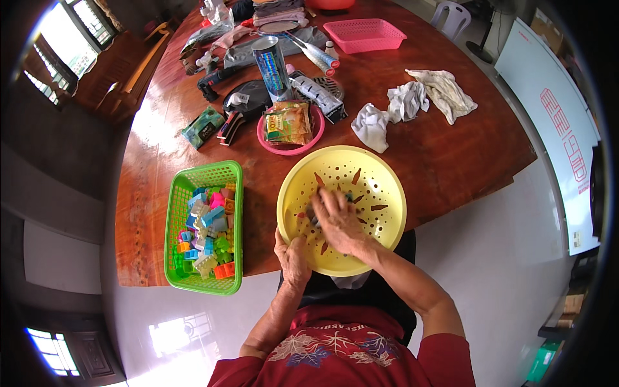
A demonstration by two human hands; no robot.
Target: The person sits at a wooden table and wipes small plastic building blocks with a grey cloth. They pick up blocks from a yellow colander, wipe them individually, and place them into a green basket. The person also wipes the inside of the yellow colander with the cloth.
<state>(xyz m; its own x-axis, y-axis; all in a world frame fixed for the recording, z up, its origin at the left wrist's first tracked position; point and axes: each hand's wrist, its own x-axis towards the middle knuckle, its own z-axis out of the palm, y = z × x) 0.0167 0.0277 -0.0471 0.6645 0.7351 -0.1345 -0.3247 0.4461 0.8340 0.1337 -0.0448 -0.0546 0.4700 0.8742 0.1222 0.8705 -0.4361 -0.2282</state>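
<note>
A yellow plastic colander (pixel 390 222) with round and elongated openings stands at the table's near edge, partly beyond it. My left hand (pixel 294 259) is closed on its near-left rim. Inside the bowl is my right hand (pixel 340 222), its fingers pointing down to the colander's bottom and smeared by motion. Something dark grey (pixel 310 211) shows beside those fingers; its kind cannot be made out. To the left, apart from both hands, a green basket (pixel 237 222) holds several toy building blocks (pixel 206 232) in mixed colours.
Beyond the colander is a pink bowl (pixel 263 137) with food packets. Crumpled white cloths (pixel 371 127) lie to the right. A tall blue can (pixel 271 68), a cordless drill (pixel 215 81), badminton rackets (pixel 316 57) and a pink basket (pixel 364 35) stand or lie farther back on the table.
</note>
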